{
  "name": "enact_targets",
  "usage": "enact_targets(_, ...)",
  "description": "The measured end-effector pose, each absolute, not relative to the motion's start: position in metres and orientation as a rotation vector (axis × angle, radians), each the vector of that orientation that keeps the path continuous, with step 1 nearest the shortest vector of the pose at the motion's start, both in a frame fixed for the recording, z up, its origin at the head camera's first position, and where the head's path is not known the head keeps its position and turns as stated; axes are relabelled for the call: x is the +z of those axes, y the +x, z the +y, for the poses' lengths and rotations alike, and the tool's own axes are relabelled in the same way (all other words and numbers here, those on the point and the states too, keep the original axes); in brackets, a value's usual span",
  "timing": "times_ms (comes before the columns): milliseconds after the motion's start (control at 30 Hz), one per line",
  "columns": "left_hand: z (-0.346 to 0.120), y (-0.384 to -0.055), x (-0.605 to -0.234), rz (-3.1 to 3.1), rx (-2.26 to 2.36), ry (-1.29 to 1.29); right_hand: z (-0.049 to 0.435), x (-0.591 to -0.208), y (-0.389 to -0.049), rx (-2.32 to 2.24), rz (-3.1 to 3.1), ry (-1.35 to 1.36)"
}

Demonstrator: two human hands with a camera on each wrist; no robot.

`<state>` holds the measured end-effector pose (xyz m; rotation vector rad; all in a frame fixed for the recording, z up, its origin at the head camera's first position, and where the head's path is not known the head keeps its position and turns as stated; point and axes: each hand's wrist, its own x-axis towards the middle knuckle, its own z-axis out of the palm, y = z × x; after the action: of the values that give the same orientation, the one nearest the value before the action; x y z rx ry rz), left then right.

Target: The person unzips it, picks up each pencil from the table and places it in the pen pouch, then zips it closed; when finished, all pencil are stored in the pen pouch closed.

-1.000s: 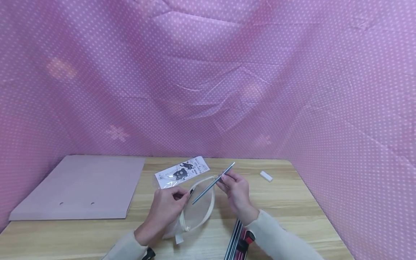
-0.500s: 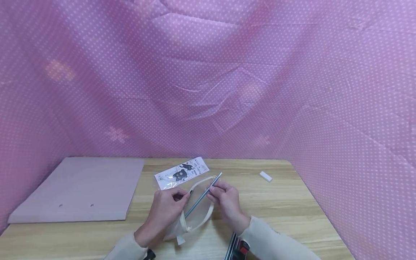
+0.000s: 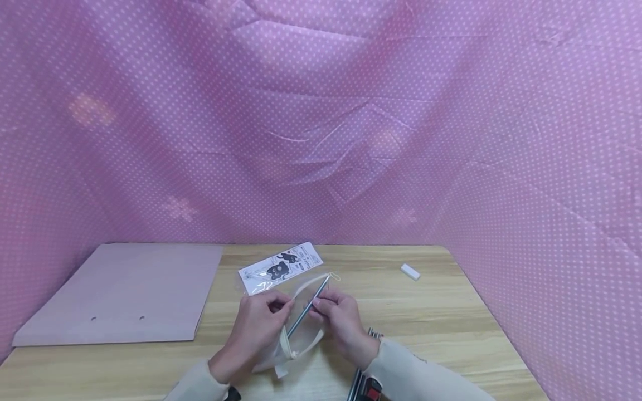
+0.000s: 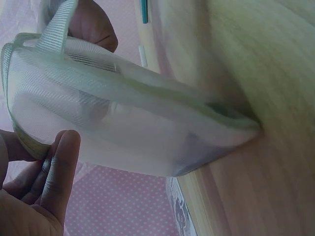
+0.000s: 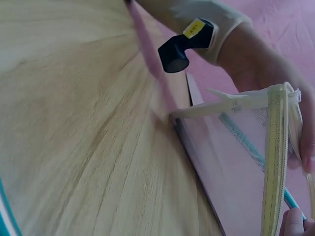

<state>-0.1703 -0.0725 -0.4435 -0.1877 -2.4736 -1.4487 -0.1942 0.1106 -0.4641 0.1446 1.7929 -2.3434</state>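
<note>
In the head view, my left hand (image 3: 257,323) pinches the zipper edge of a pale mesh pencil pouch (image 3: 287,346), whose mouth gapes open. My right hand (image 3: 342,322) holds a blue-green pencil (image 3: 304,316) between thumb and fingers at the pouch mouth. The pencil slants, its lower part inside the pouch; the right wrist view shows that part of the pencil (image 5: 243,140) through the mesh. From the left wrist, the pouch (image 4: 133,128) looks translucent, with a dark patch near its bottom. Beneath my right wrist lie several dark pencils (image 3: 355,385), partly hidden by the sleeve.
Behind the pouch lies a packaged ruler set (image 3: 281,267) with black cartoon figures. A white eraser (image 3: 411,272) sits at the back right. A flat pinkish-grey board (image 3: 135,289) with two holes covers the table's left. Pink dotted cloth (image 3: 321,139) encloses the table.
My right hand has moved left and down, and the pencil's lower end has gone from above the mouth into the pouch. My left hand has kept its pinch on the edge.
</note>
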Motion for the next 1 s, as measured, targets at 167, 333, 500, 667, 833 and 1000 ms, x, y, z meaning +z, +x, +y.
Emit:
enact_targets(167, -0.073, -0.17, -0.4436, -2.446, -1.446, -0.216, 0.1099, -0.4633, -0.1943, -2.328, 1.786, 0.194)
enact_targets(333, -0.0742, -0.1708, -0.4426, -2.434, -1.432, -0.211, 0.1092, -0.4613, -0.1933, -2.32, 1.783, 0.214)
enact_targets(500, -0.0743, -0.1714, -0.4411, -2.427, -1.41, -0.199, 0.1074, -0.4607, -0.1919, -2.294, 1.797, 0.235)
enact_targets(667, -0.0744, -0.1707, -0.4414, -2.422, -1.409, -0.251, 0.1051, -0.4631, -0.1909, -2.239, 1.834, 0.237)
enact_targets(833, -0.0756, -0.1715, -0.4418, -2.436, -1.412, -0.253, 0.1042, -0.463, -0.1902, -2.229, 1.843, 0.206)
enact_targets(1000, -0.0763, -0.1716, -0.4413, -2.45, -1.417, -0.245, 0.1049, -0.4591, -0.1875, -2.219, 1.806, 0.135)
